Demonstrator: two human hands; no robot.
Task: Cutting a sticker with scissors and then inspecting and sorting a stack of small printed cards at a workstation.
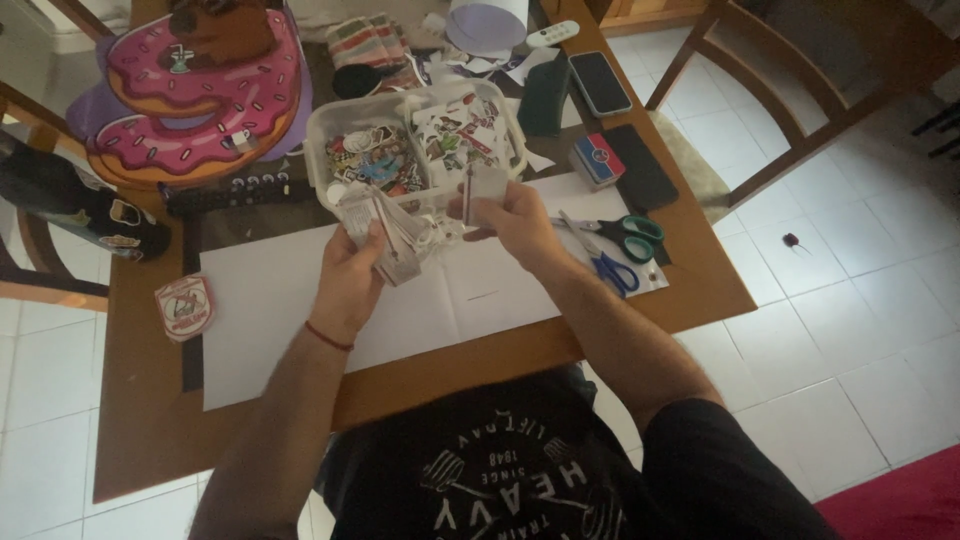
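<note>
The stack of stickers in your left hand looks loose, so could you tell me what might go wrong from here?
The left hand grips a fanned, uneven stack of stickers, so some could slip onto the white paper sheet. The right hand holds one small sticker above the open plastic container; it might drop in. Two scissors lie close to the right forearm.

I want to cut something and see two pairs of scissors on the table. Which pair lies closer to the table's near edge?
The blue-handled scissors. They lie on the white paper below the green-handled scissors, which sit farther up the table, nearer the dark phone case.
</note>
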